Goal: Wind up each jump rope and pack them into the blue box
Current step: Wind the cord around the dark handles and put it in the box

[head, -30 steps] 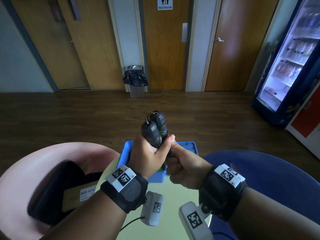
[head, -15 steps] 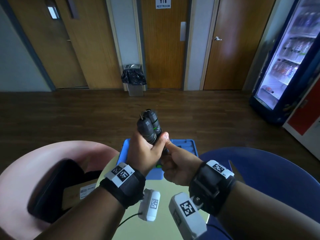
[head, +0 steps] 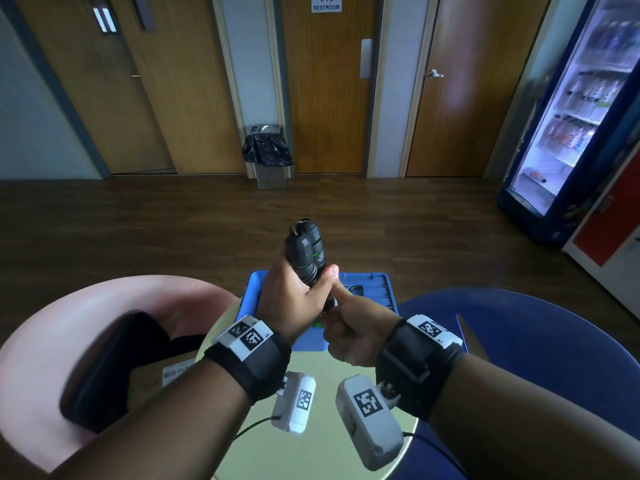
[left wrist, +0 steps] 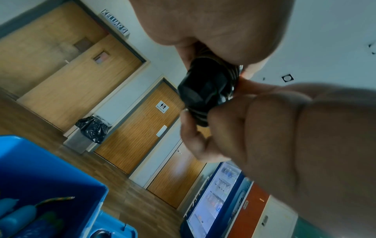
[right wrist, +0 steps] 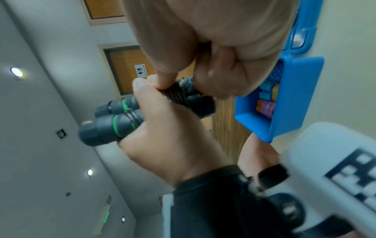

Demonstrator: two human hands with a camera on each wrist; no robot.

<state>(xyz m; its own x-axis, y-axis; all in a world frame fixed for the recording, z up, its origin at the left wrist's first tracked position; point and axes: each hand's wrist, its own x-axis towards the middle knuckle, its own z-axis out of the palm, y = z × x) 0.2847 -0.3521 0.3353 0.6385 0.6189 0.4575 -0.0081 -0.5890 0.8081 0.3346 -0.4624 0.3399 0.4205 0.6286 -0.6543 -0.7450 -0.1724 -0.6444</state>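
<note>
Two black jump rope handles (head: 305, 247) with green rings stand side by side, tips up, above the blue box (head: 372, 289). My left hand (head: 298, 296) grips them round the middle. Just below, my right hand (head: 346, 320) is curled at their lower end, thumb against my left thumb. In the right wrist view, black cord is wound round the handles (right wrist: 114, 122) where the right hand (right wrist: 215, 80) pinches. The left hand (right wrist: 173, 128) wraps the bundle. Wound ropes (right wrist: 268, 103) in blue and purple lie in the box (right wrist: 297, 96). The left wrist view shows the handle end (left wrist: 205, 90) between both hands.
The box sits at the far side of a small round pale table (head: 322, 410). A pink chair (head: 69, 323) with a black bag (head: 110, 368) stands at the left and a blue chair (head: 536, 341) at the right. A lit drinks fridge (head: 571, 116) is at the far right.
Both hands keep their hold on the handle bundle, which stays above the box. My right wrist has turned slightly and drawn in closer under the left hand.
</note>
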